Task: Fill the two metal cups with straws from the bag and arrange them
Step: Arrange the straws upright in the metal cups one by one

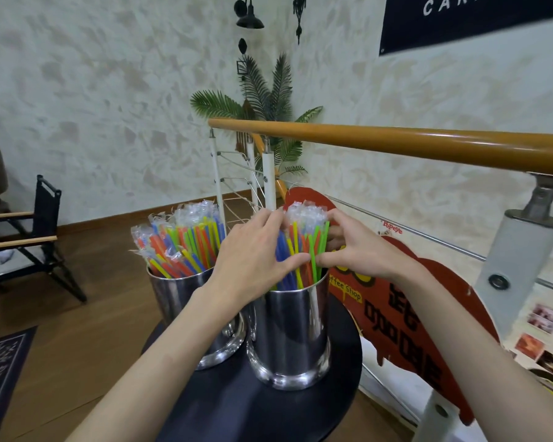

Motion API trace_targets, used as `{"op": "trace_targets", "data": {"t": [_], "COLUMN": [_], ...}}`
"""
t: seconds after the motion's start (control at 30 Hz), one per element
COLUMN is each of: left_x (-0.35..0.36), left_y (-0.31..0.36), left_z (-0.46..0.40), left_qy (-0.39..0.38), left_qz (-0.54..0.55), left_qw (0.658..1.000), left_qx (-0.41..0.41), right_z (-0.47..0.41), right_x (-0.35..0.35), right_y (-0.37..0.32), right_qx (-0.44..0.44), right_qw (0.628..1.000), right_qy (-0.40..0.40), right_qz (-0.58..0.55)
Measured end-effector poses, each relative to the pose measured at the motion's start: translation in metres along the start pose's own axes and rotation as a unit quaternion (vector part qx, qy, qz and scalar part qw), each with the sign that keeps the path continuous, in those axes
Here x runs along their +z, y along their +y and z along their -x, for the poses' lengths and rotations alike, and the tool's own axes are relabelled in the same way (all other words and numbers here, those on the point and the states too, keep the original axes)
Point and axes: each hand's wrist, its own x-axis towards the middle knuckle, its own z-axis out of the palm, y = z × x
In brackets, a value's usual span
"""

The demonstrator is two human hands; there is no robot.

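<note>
Left hand (256, 253) curled round the near-left side of the wrapped straw bundle (304, 247), fingers across its front. Right hand (355, 250) curled round the opposite side, thumb and fingertips meeting the left fingers at the front. Both grasping the same bundle, squeezing it together.

Bundle stands upright in the right metal cup (292, 333), directly below the hands; clear wrapper ends poke above the fingers, coloured shafts (blue, green, yellow, orange) drop into the cup. Left of the left hand, touching or nearly touching its wrist: left metal cup (173, 295), already filled, its straws (179, 240) fanned and leaning leftward, not evened. Both cups on a round black bench (268, 409) beneath the forearms, just beside each other. Bag not visible.

Judged stage: filling appears done; arranging of the right cup in hand.

Risks:
- Right cup sits toward the bench's right edge; sideways pull on the bundle could tip or slide it off.
- Left wrist close to the left cup's straws; withdrawal could brush them out or rock that cup.
- Slick wrappers; loosened squeeze may let the straws splay or spill over the rim.

Beyond the right hand: red shop sign (406, 301) and wooden handrail (396, 141). Far left of the left hand: folding chair (42, 237).
</note>
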Motion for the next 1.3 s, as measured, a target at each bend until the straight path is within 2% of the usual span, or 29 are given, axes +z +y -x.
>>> {"op": "trace_targets", "data": {"t": [0.33, 0.53, 0.7, 0.83, 0.97, 1.07, 1.2, 1.3], "left_x": [0.007, 0.005, 0.005, 0.003, 0.0, -0.001, 0.003, 0.005], "left_y": [-0.021, -0.024, -0.022, -0.02, -0.024, -0.022, -0.021, -0.019], "left_z": [-0.007, -0.007, -0.008, -0.007, -0.007, -0.008, -0.009, -0.009], "left_qy": [-0.033, -0.047, -0.044, -0.042, -0.033, -0.028, -0.003, -0.002], "left_qz": [0.107, 0.176, 0.189, 0.233, 0.277, 0.3, 0.255, 0.142], "left_qw": [0.994, 0.983, 0.981, 0.972, 0.96, 0.954, 0.967, 0.99], "left_qx": [0.013, -0.006, -0.017, -0.016, -0.012, -0.008, 0.01, 0.01], "right_z": [0.003, 0.018, 0.026, 0.016, 0.011, 0.01, 0.012, 0.014], "right_x": [-0.003, -0.027, -0.013, 0.014, 0.017, 0.016, 0.002, -0.013], "right_y": [-0.004, -0.034, -0.053, -0.044, -0.037, -0.036, -0.036, -0.038], "right_qx": [0.004, 0.068, 0.042, 0.026, 0.001, -0.019, -0.021, -0.016], "right_qw": [0.999, 0.988, 0.991, 0.978, 0.978, 0.981, 0.988, 0.994], "right_qy": [0.015, 0.087, -0.018, 0.003, 0.024, 0.009, 0.026, 0.063], "right_qz": [0.032, 0.108, 0.128, 0.208, 0.208, 0.191, 0.149, 0.086]}}
